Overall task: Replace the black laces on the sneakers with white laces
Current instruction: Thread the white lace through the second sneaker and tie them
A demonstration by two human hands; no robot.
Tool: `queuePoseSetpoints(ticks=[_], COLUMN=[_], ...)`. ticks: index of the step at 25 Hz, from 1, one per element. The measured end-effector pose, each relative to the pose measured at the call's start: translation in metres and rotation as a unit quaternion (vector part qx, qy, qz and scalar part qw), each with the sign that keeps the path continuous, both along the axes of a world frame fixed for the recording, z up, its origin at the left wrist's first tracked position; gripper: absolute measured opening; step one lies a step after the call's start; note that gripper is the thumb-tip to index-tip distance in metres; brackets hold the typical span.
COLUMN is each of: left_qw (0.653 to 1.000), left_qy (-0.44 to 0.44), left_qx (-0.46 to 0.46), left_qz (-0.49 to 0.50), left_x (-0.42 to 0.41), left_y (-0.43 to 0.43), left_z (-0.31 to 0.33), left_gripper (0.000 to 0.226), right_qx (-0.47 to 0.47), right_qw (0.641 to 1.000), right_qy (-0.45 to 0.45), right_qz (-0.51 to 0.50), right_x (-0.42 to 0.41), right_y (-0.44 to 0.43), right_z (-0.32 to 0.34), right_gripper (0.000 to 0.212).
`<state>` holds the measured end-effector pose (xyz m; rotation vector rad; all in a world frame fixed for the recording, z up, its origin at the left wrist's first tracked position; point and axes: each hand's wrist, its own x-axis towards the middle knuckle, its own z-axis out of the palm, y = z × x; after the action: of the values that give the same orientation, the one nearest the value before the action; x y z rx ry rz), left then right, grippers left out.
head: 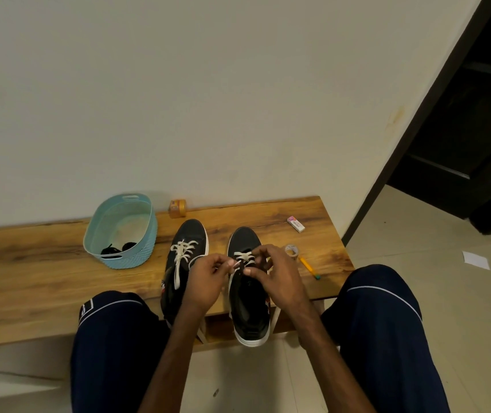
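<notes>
Head view only. How far along is the lace swap? (R)

Roughly past halfway, I'd say. Left-side sneaker [190, 232] has the first white lace [183, 248] crossed over several rows, one loose end trailing toward the heel. No bow visible. Black laces [115, 249] are out, lying in the blue basket [146, 234]. (M)

And the other shoe? (R)

Right-side sneaker [244, 238] sits just beside the first on the wooden bench [44, 263], heel overhanging the near edge. Second white lace [242, 256] shows a couple of rows near the toe. Upper eyelets look undone. (M)

Hands? (R)

Left hand [208, 275] pinches the lace between thumb and curled fingers. Right hand [280, 272] is curled over the lacing area, thumb down on what looks like the same lace. Both on the job, nothing released. (M)

What's left? (R)

My read: finish threading the right-side shoe, even out the ends, tie both. (M)

Blind spots? (R)

Hands cover the mid eyelets, so the row count there is a guess, and which eyelet is being fed I can't tell. Right-hand contact point is partly hidden. Left-side sneaker's heel is behind the left forearm. Lace tips too small to resolve. (M)
</notes>
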<state>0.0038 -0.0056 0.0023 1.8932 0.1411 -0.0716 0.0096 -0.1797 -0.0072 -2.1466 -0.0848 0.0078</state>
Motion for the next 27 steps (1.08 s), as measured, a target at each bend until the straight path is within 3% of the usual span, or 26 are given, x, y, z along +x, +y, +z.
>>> queuePoseSetpoints(ticks=[2,5,8,13,19,23,27], left_qw=[0.998,0.996,0.995,0.965,0.946,0.913,0.927], left_qy=[-0.022,-0.021,-0.025,-0.045,-0.041,-0.072,-0.073], left_qx=[0.017,0.035,0.09,0.256,0.321,0.398,0.363], left_qz=[0.058,0.074,0.038,0.008,-0.029,-0.058,-0.054], left_x=[0.002,0.003,0.008,0.016,0.023,0.024,0.02], left_y=[0.0,-0.005,-0.015,-0.038,-0.05,-0.051,-0.046], left_z=[-0.005,-0.014,-0.022,-0.032,-0.038,-0.04,-0.044], left_gripper=[0.012,0.013,0.012,0.01,0.011,0.017,0.017], right_qx=[-0.086,-0.117,-0.083,0.034,0.07,0.086,0.185], right_qw=[0.994,0.99,0.995,0.993,0.989,0.987,0.963], right_qy=[0.066,0.077,0.052,0.102,0.116,0.119,0.166], right_qz=[0.013,0.005,-0.019,-0.044,-0.056,-0.061,-0.108], right_x=[0.005,0.007,0.009,0.012,0.011,0.011,0.016], right_y=[-0.003,-0.001,0.001,-0.005,-0.006,-0.004,0.0], right_z=[-0.014,-0.032,-0.043,-0.052,-0.059,-0.062,-0.063], right_gripper=[0.049,0.04,0.024,0.024,0.024,0.018,0.014])
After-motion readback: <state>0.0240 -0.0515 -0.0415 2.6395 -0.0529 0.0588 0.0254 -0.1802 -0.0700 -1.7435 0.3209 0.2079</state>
